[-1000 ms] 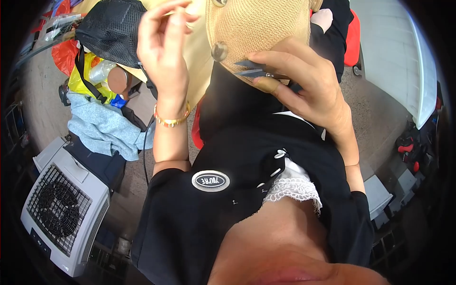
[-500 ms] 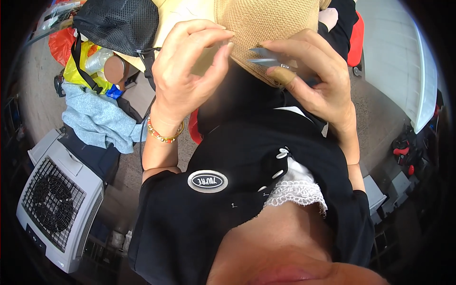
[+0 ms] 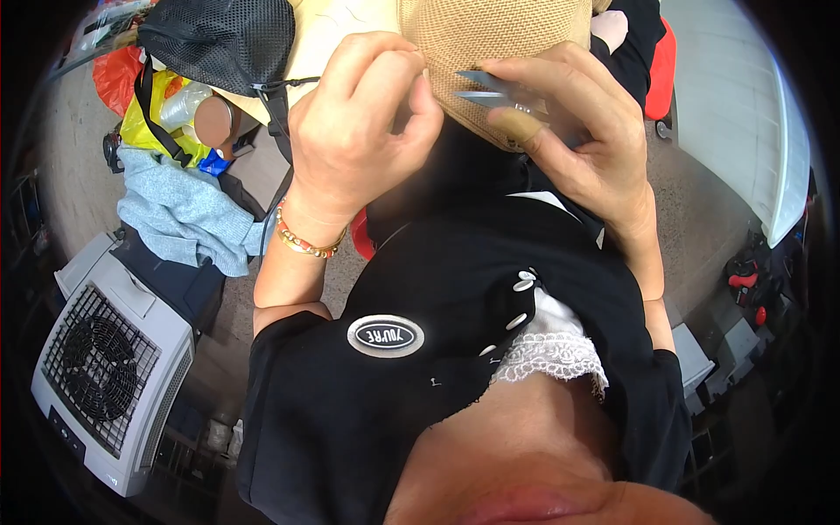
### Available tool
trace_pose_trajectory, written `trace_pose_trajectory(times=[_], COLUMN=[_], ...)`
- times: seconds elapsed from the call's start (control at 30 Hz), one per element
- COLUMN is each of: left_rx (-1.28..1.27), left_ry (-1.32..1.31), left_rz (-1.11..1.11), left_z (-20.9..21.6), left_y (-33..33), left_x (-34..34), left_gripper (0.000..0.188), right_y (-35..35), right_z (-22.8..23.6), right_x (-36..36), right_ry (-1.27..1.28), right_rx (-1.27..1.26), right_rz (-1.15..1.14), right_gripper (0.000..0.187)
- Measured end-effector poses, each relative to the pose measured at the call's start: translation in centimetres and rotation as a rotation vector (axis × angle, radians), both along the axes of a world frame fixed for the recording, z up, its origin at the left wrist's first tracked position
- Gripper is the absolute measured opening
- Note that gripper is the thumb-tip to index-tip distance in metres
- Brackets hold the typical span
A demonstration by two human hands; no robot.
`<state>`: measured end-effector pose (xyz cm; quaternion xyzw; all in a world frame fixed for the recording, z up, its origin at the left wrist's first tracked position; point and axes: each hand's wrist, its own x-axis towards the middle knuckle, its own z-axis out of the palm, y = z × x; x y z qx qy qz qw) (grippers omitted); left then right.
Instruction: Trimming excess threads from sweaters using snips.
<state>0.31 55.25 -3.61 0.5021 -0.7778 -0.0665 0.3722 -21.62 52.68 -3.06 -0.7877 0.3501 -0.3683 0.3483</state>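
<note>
A pair of thread snips (image 3: 484, 99) rests in my right hand (image 3: 595, 122), gripped between thumb and fingers. Its two pointed blades stand apart and point left; a tan cover wraps the thumb. My left hand (image 3: 359, 118) is closed in a pinch just left of the blade tips, and whatever its fingertips hold is too small to make out. Behind both hands lies a piece of tan woven fabric (image 3: 494, 39), like burlap, with an edge running down below the blades. A gap separates the blades from my left fingertips.
Pale yellow material (image 3: 337, 17) and a black mesh bag (image 3: 219, 48) lie at the far left. Below them are a yellow plastic bag (image 3: 144, 114), a brown-lidded jar (image 3: 213, 122) and a blue-grey garment (image 3: 179, 210). An air cooler (image 3: 105, 359) stands at left, a white panel (image 3: 726, 96) at right.
My left fingers have closed from a loose, parted curl into a tight pinch. The snips in my right hand have risen slightly, blades still apart.
</note>
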Motion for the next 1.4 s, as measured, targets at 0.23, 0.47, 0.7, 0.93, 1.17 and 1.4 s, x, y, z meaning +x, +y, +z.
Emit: trace_pose_trajectory(times=[0.23, 0.47, 0.7, 0.93, 1.17, 1.4], left_rx=[-0.063, 0.225, 0.503, 0.158, -0.190, -0.030], left_ry=[-0.023, 0.723, 0.873, 0.697, 0.429, 0.932], left_rz=[-0.015, -0.010, 0.136, 0.141, 0.101, -0.077], left_z=[0.1, -1.9, -4.7, -5.6, -3.4, -2.9], left_y=[-0.5, -2.2, -8.3, -9.6, -9.3, -9.0], left_x=[0.1, 1.4, 1.3, 0.6, -0.3, 0.4], left_gripper=[0.015, 0.011, 0.043, 0.015, 0.006, 0.012], right_y=[-0.3, -0.4, -0.1, -2.2, -5.9, -6.4], right_z=[0.3, 0.6, 1.3, 1.9, 2.7, 1.8], right_x=[0.2, -0.2, -0.1, -0.2, 0.1, 0.7], right_ry=[-0.035, -0.008, 0.015, 0.020, 0.092, -0.023], right_rx=[-0.005, 0.012, -0.007, -0.104, -0.231, -0.157], right_rz=[-0.007, -0.002, -0.012, -0.080, -0.121, -0.133], right_gripper=[0.034, 0.038, 0.035, 0.037, 0.032, 0.030])
